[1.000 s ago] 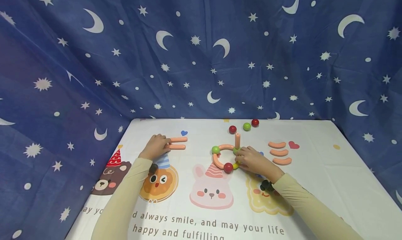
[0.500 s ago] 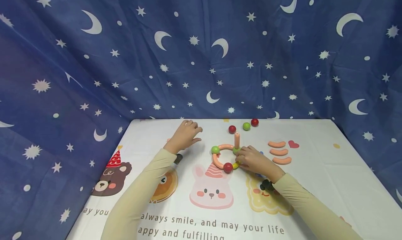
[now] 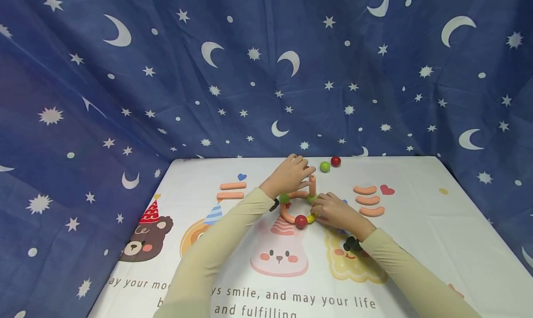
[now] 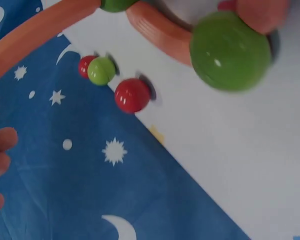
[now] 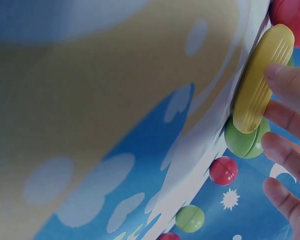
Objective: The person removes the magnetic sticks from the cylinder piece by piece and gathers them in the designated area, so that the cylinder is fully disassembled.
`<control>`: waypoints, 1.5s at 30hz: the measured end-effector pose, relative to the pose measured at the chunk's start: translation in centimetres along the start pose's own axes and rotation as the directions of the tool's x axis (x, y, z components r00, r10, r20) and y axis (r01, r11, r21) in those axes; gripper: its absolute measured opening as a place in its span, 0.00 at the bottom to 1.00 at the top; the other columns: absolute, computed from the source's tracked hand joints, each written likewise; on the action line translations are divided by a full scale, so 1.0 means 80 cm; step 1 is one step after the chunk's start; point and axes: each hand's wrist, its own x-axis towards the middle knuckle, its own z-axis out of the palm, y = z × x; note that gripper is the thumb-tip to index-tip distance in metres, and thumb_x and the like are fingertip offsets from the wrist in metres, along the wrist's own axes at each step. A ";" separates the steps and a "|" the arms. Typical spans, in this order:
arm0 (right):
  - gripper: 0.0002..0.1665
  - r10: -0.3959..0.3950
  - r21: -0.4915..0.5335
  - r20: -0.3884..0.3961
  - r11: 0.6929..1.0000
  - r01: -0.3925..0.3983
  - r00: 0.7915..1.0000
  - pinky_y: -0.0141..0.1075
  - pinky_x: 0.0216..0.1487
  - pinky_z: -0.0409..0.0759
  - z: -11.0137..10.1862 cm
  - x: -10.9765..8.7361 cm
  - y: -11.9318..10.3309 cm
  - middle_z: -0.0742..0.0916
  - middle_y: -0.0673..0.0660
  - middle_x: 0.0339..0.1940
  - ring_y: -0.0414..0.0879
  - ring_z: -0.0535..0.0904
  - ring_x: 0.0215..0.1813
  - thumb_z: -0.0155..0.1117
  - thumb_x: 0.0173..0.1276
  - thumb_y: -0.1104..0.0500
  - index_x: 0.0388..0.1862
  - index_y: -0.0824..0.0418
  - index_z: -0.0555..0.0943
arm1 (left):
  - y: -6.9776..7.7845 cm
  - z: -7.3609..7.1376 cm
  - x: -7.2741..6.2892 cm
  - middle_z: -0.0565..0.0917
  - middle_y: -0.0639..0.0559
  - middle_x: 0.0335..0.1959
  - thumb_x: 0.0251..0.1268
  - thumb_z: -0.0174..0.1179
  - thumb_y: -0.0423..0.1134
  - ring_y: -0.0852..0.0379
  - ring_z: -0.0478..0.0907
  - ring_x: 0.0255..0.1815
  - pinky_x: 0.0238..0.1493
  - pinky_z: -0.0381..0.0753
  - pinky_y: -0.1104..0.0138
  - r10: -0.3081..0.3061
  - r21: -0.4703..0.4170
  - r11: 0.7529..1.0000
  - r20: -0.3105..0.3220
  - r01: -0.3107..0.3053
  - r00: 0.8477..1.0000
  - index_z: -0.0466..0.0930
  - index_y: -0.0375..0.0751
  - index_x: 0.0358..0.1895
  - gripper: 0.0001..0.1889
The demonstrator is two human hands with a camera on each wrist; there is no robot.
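A ring of curved rods and balls lies on the table, with an orange curved rod (image 4: 162, 35), a green ball (image 4: 230, 52), a red ball (image 3: 301, 221) and a yellow curved rod (image 5: 264, 80). From the ring's right green ball (image 3: 312, 199) rises an upright orange rod (image 3: 312, 185). My right hand (image 3: 336, 212) pinches the yellow rod between thumb and index finger, other fingers spread. My left hand (image 3: 289, 174) reaches over the ring's far side, its parted fingertips (image 4: 2, 140) near the upright rod's top. Nothing shows between them.
Behind the ring lie a loose red ball (image 4: 132, 95), a loose green ball (image 3: 325, 166) and another red ball (image 3: 335, 161). Two straight orange rods (image 3: 231, 195) lie left, three curved orange rods (image 3: 368, 200) right. A starry blue curtain (image 3: 233, 100) stands behind the table.
My left hand has left the two straight rods and moved right, across to the upright rod; it now covers the nearer loose red ball in the head view. My right hand stays put.
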 end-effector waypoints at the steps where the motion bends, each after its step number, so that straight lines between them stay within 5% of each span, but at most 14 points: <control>1: 0.11 0.001 0.000 0.003 1.000 -0.001 1.000 0.39 0.44 0.76 0.000 0.000 0.000 0.86 0.49 0.38 0.45 0.78 0.44 0.75 0.50 0.56 0.34 0.51 0.85 | 0.002 0.002 0.004 0.79 0.53 0.46 0.66 0.51 0.56 0.55 0.74 0.51 0.58 0.68 0.61 0.009 -0.002 1.000 0.002 -0.009 1.000 0.73 0.54 0.52 0.17; 7: 0.10 0.011 0.007 0.023 1.000 -0.011 1.000 0.39 0.45 0.75 0.002 0.001 0.000 0.87 0.48 0.39 0.45 0.78 0.44 0.74 0.52 0.56 0.35 0.51 0.85 | 0.007 0.012 0.008 0.80 0.53 0.46 0.69 0.50 0.53 0.54 0.75 0.51 0.60 0.69 0.60 0.009 -0.041 0.999 0.032 -0.008 0.999 0.74 0.55 0.50 0.13; 19: 0.10 0.016 -0.005 0.033 1.000 -0.016 0.999 0.39 0.45 0.76 -0.001 0.001 0.000 0.86 0.50 0.39 0.45 0.78 0.45 0.73 0.52 0.56 0.35 0.52 0.85 | -0.020 0.045 -0.022 0.81 0.54 0.45 0.70 0.47 0.52 0.55 0.76 0.51 0.59 0.70 0.61 -0.054 -0.054 0.997 0.160 0.063 0.986 0.74 0.53 0.52 0.14; 27: 0.10 0.013 -0.008 0.026 1.000 -0.013 1.000 0.39 0.45 0.76 0.000 0.001 -0.001 0.86 0.49 0.39 0.45 0.79 0.44 0.74 0.51 0.56 0.35 0.52 0.85 | -0.021 0.067 -0.034 0.82 0.53 0.47 0.70 0.49 0.51 0.54 0.77 0.51 0.58 0.72 0.60 -0.074 -0.030 0.996 0.227 0.083 0.971 0.75 0.51 0.53 0.15; 34: 0.10 0.008 0.010 0.009 1.000 -0.008 1.000 0.40 0.45 0.77 0.000 0.001 -0.001 0.87 0.50 0.39 0.46 0.79 0.44 0.74 0.51 0.56 0.34 0.53 0.85 | -0.021 0.069 -0.035 0.83 0.53 0.44 0.66 0.50 0.56 0.54 0.77 0.49 0.57 0.71 0.59 -0.050 -0.040 0.997 0.229 0.061 0.972 0.79 0.56 0.47 0.15; 41: 0.10 -0.001 -0.001 0.001 1.000 0.001 1.000 0.38 0.43 0.76 0.001 0.000 0.000 0.86 0.50 0.39 0.45 0.79 0.44 0.74 0.52 0.56 0.34 0.52 0.85 | -0.021 0.069 -0.038 0.82 0.54 0.47 0.69 0.47 0.54 0.54 0.77 0.51 0.59 0.71 0.59 -0.031 -0.042 0.998 0.288 0.045 0.957 0.78 0.57 0.51 0.15; 45: 0.10 -0.003 0.006 -0.019 1.000 0.004 1.000 0.39 0.43 0.75 0.002 0.001 0.002 0.86 0.50 0.37 0.45 0.78 0.43 0.74 0.51 0.55 0.33 0.53 0.85 | -0.021 0.070 -0.041 0.82 0.53 0.47 0.68 0.48 0.55 0.54 0.77 0.50 0.59 0.71 0.59 -0.035 -0.042 0.998 0.275 0.049 0.961 0.77 0.56 0.51 0.16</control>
